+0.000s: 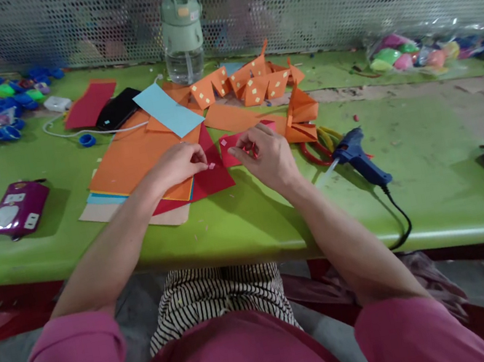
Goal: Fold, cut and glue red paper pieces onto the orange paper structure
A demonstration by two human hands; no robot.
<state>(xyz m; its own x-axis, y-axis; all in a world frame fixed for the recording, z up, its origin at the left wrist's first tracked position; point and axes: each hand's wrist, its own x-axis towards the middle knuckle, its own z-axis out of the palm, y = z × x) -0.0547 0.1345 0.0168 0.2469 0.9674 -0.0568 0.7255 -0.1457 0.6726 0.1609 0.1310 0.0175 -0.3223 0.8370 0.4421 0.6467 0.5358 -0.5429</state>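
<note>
Far L, a purple box (16, 209) sits on the green table (276, 212), well apart from the hands. Next comes a messy pile of orange paper (125, 158), w/ other colors poking out under it.

L hand (182, 159) is over the pile's R side. Its fingers are pinched narrow, w/ a tiny pink bit (212, 165) at the tips; it seems to be holding it. Below is a big red sheet (216, 180).

Just R of that is a small red strip (229, 159) w/ one pink square (223, 143) on it, near the top L corner. R hand (268, 154) is curled narrow over the strip, thumb by its L part; can't tell if it's gripping or just steadying.

Step now, I'd guess: putting pink bits on the strip, 1 at a time. Next move prob. needs a steady strip, good aim and a soft press, bc bits this small could stick to a finger.

Behind R hand are folded orange shapes (255, 90) w/ yellow squares. Farther R, a blue glue gun (362, 156) lies on its side, untouched.
</note>
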